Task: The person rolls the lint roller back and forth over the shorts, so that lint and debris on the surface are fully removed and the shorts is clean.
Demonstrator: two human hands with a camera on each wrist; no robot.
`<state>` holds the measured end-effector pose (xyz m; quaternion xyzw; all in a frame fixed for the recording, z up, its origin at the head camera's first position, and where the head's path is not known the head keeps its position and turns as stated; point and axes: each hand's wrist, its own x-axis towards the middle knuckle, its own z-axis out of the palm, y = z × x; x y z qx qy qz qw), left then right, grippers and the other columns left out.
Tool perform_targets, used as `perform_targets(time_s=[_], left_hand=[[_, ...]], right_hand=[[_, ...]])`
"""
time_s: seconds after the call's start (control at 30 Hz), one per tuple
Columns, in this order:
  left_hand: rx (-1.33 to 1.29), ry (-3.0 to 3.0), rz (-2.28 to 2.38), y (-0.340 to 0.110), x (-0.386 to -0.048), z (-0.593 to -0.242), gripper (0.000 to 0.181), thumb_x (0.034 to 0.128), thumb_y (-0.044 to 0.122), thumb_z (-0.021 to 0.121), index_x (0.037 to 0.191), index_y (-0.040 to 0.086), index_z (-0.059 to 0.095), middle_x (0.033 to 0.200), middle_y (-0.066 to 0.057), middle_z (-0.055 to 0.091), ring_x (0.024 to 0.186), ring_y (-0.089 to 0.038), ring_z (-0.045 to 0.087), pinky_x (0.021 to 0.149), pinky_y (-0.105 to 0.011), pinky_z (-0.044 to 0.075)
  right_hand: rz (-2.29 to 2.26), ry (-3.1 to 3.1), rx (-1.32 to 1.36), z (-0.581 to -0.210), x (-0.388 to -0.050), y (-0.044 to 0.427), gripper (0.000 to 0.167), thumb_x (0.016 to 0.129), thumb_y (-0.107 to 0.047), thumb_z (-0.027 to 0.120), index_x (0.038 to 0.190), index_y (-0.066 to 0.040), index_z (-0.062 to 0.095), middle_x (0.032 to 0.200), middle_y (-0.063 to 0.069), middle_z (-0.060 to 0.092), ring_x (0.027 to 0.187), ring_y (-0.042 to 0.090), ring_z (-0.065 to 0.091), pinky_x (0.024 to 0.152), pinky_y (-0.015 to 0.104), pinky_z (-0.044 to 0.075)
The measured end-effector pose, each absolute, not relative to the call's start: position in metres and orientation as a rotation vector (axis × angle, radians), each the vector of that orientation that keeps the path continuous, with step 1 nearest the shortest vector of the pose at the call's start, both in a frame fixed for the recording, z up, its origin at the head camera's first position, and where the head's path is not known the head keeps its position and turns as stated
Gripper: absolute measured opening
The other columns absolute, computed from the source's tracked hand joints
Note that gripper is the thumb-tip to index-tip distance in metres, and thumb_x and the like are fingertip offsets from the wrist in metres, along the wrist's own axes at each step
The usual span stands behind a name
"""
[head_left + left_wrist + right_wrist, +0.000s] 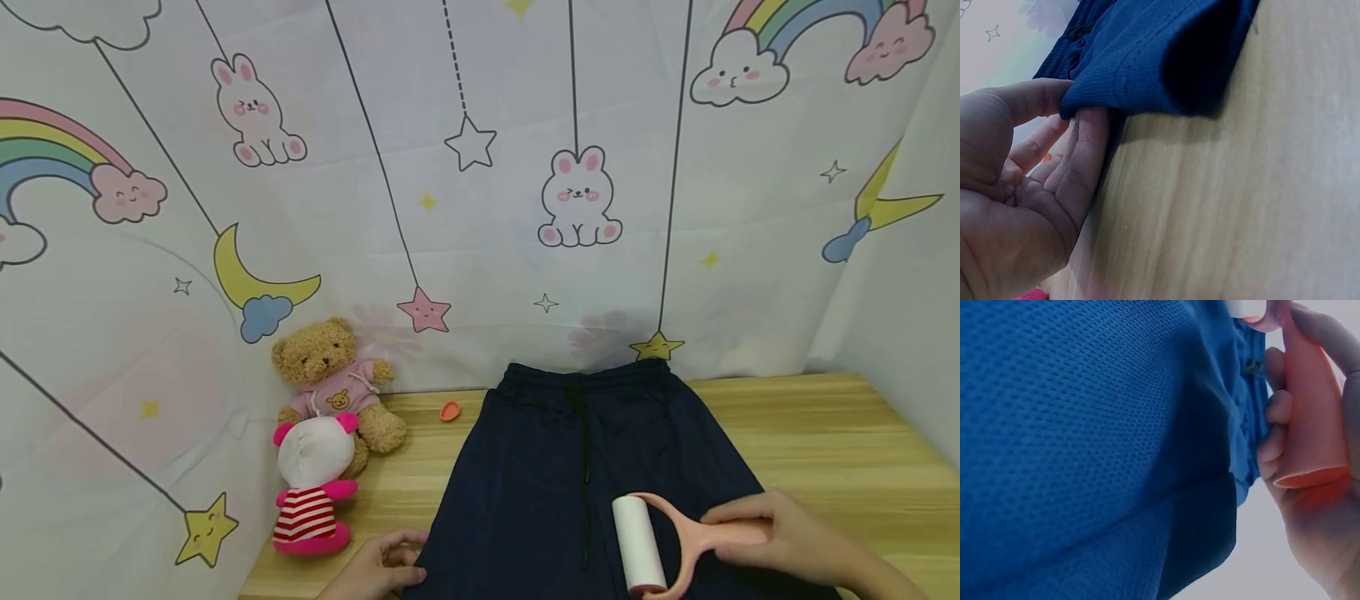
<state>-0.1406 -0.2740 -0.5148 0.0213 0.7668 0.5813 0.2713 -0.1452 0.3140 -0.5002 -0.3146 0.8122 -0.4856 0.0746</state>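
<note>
Dark navy shorts (525, 483) with a black drawstring (586, 442) lie spread over the wooden table, waistband toward the back. My left hand (384, 567) pinches the left edge of the shorts; in the left wrist view, thumb and fingers hold the hem (1122, 81) slightly raised. My right hand (787, 533) grips the pink handle (1316, 419) of a lint roller (693, 537). Its white roll (639, 543) is over the right half of the shorts; whether it touches the cloth I cannot tell. The front ends of the shorts fall outside the head view.
Left of the shorts sit a brown teddy bear (327, 387) in a pink top and a white-headed doll (311, 500) in red stripes. A small orange ring-like piece (449, 412) lies behind on the table (825, 450). A patterned cloth backdrop (480, 242) hangs behind.
</note>
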Motion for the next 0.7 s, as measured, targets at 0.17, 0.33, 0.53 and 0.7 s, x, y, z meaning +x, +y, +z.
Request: perform_targets(time_s=[0.17, 0.33, 0.53, 0.7], left_hand=[[0.057, 2.077, 1.551, -0.274, -0.141, -0.515, 0.045, 0.0938, 0.009, 0.073, 0.135, -0.003, 0.06, 0.089, -0.004, 0.067, 0.076, -0.018, 0.064, 0.066, -0.032, 0.054], [0.078, 2.083, 1.547, -0.274, -0.141, -0.516, 0.044, 0.0945, 0.008, 0.072, 0.135, -0.004, 0.06, 0.089, -0.004, 0.067, 0.077, -0.018, 0.063, 0.066, -0.031, 0.053], [0.076, 2.027, 1.595, -0.29, -0.154, -0.55, 0.052, 0.0903, 0.022, 0.08, 0.135, 0.001, 0.062, 0.091, -0.007, 0.069, 0.076, -0.02, 0.064, 0.065, -0.033, 0.055], [0.056, 1.962, 1.616, -0.3, -0.163, -0.569, 0.061, 0.084, 0.032, 0.086, 0.135, 0.007, 0.064, 0.097, -0.009, 0.071, 0.078, -0.019, 0.067, 0.066, -0.033, 0.058]], right_hand=[[-1.624, 2.316, -0.77, -0.496, -0.143, 0.324, 0.03, 0.1, 0.002, 0.064, 0.127, -0.004, 0.072, 0.111, 0.001, 0.076, 0.083, 0.018, 0.07, 0.07, 0.033, 0.059], [-1.594, 2.485, -0.57, -0.48, -0.144, 0.338, 0.031, 0.103, -0.006, 0.064, 0.133, 0.001, 0.067, 0.119, -0.011, 0.072, 0.095, 0.014, 0.071, 0.075, 0.033, 0.06], [-1.411, 2.877, -0.346, -0.465, -0.15, 0.348, 0.04, 0.1, -0.02, 0.071, 0.136, -0.003, 0.067, 0.121, -0.009, 0.071, 0.095, 0.003, 0.068, 0.071, 0.028, 0.057], [-1.337, 2.983, -0.152, -0.466, -0.158, 0.357, 0.051, 0.102, -0.031, 0.069, 0.143, -0.003, 0.06, 0.117, 0.006, 0.071, 0.088, 0.0, 0.064, 0.064, 0.029, 0.053]])
